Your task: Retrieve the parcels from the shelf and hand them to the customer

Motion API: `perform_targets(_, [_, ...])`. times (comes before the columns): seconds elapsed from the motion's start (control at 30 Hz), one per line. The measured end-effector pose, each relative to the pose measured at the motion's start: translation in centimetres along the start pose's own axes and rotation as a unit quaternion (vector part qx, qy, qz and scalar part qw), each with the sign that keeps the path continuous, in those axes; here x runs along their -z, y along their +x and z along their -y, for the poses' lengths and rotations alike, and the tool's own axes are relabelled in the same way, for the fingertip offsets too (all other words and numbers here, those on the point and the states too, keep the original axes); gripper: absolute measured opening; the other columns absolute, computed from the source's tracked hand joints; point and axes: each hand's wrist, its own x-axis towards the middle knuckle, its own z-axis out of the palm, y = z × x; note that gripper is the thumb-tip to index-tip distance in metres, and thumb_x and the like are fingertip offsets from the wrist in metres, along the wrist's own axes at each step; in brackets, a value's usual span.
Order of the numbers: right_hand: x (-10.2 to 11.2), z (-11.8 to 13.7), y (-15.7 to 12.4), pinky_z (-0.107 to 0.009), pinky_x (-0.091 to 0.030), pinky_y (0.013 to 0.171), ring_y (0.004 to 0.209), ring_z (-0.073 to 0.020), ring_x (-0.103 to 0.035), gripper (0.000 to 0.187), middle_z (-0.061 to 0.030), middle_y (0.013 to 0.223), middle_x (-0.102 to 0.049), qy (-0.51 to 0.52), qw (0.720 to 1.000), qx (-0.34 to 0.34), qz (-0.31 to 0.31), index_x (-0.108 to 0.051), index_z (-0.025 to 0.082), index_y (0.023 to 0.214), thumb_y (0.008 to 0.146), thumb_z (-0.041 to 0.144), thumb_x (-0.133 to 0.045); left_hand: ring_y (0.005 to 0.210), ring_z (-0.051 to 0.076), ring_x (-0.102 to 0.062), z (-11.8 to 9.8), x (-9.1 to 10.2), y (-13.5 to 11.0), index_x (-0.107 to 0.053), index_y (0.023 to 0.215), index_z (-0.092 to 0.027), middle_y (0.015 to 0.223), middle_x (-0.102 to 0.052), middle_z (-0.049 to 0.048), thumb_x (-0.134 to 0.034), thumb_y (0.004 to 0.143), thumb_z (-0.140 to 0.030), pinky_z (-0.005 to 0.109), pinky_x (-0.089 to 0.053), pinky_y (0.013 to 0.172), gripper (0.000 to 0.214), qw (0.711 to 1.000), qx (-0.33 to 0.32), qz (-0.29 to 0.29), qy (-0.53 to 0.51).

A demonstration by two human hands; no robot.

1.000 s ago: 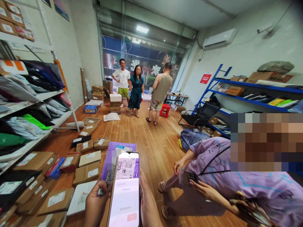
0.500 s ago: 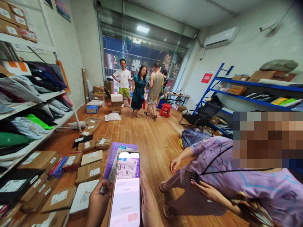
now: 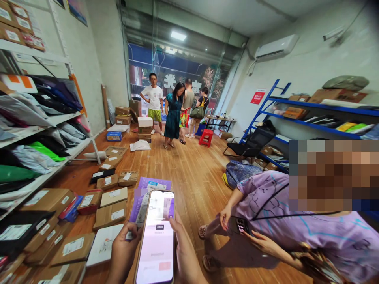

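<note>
A smartphone stands upright in the middle foreground, its lit screen facing me. My right hand grips it along the right edge, with the thumb over the screen. Behind it, my left hand is closed on a purple parcel bag bearing a white label. The phone hides much of that bag, and most of my right fingers are behind the phone. Several taped cardboard boxes with labels lie on the floor beyond and left of my left hand.
Close on the right, a person in a purple shirt holds a black phone. White shelving with parcels lines the left wall; a blue rack lines the right. Several people stand by the glass front, near a red stool.
The phone screen shows a small dark pop-up instead of the barcode view. My right thumb has come onto the screen. The nearby person's free hand has moved to their phone.
</note>
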Motion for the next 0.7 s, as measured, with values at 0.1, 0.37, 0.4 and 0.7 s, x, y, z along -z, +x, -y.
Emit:
perform_targets(0.1, [0.6,-0.4,1.0,-0.036,-0.048,0.082,0.080,-0.0226,-0.065,0.039,-0.0047,0.081,-0.072,0.021,0.994,-0.077,-0.071,-0.060,0.017,0.090,0.060,0.040,-0.069,0.054,0.012,-0.043,0.1,0.0,-0.1,-0.041,0.054,-0.020,0.055,-0.044,-0.0052,-0.072,0.055,-0.050,0.022,-0.038,0.054,0.044,0.999,-0.037,0.017,0.026])
perform_targets(0.37, [3.1,-1.5,3.9,-0.036,-0.050,0.061,0.057,-0.0225,-0.062,0.059,-0.0078,0.059,-0.066,-0.014,0.955,-0.241,-0.174,-0.064,0.009,0.088,0.073,0.063,-0.047,0.056,0.012,-0.043,1.2,-0.7,-0.7,-0.039,0.051,-0.020,0.054,-0.040,-0.0051,-0.068,0.050,-0.064,0.023,-0.039,0.066,0.053,0.994,-0.090,-0.007,0.068])
perform_targets(0.4, [3.2,-1.5,4.0,-0.036,-0.050,0.061,0.057,-0.0225,-0.062,0.060,-0.0081,0.060,-0.067,-0.002,0.957,-0.240,-0.163,-0.064,0.009,0.089,0.073,0.064,-0.045,0.055,0.012,-0.043,1.2,-0.7,-0.8,-0.039,0.050,-0.020,0.053,-0.040,-0.0050,-0.068,0.050,-0.064,0.023,-0.039,0.066,0.053,0.993,-0.088,-0.001,0.073])
perform_targets(0.7, [4.6,-0.4,0.9,-0.041,-0.049,0.077,0.078,-0.0247,-0.063,0.040,-0.0093,0.080,-0.069,0.106,0.983,-0.148,0.039,-0.060,0.010,0.096,0.069,0.039,-0.056,0.049,0.012,-0.045,0.4,-2.8,-0.3,-0.041,0.052,-0.020,0.051,-0.046,-0.0053,-0.072,0.049,-0.052,0.022,-0.039,0.049,0.045,0.998,0.005,0.063,0.002])
